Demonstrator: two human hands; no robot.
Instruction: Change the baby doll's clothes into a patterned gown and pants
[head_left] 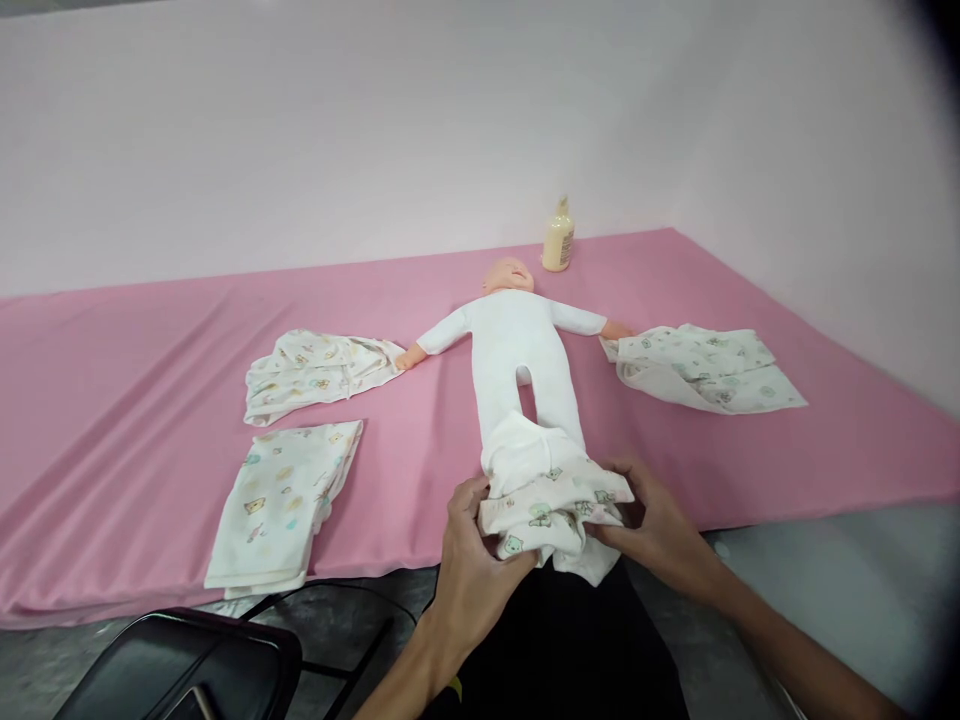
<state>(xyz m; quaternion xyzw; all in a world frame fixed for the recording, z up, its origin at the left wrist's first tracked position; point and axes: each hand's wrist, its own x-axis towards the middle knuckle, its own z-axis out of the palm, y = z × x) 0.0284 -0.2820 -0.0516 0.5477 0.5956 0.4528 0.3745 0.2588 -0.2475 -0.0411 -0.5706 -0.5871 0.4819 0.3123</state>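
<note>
A baby doll in a white body suit lies on its back, arms spread and head toward the wall. Over its lower legs is a bunched white baby garment printed with small bears. My left hand grips the garment's left side, fingers curled behind and thumb in front. On the opposite side, my right hand pinches the cloth between thumb and fingers. The doll's feet are hidden by the fabric.
A pink-covered table stands against the wall. Printed baby clothes lie on it: one garment and a folded one at left, another at right. A pump bottle stands near the doll's head. A black chair is at lower left.
</note>
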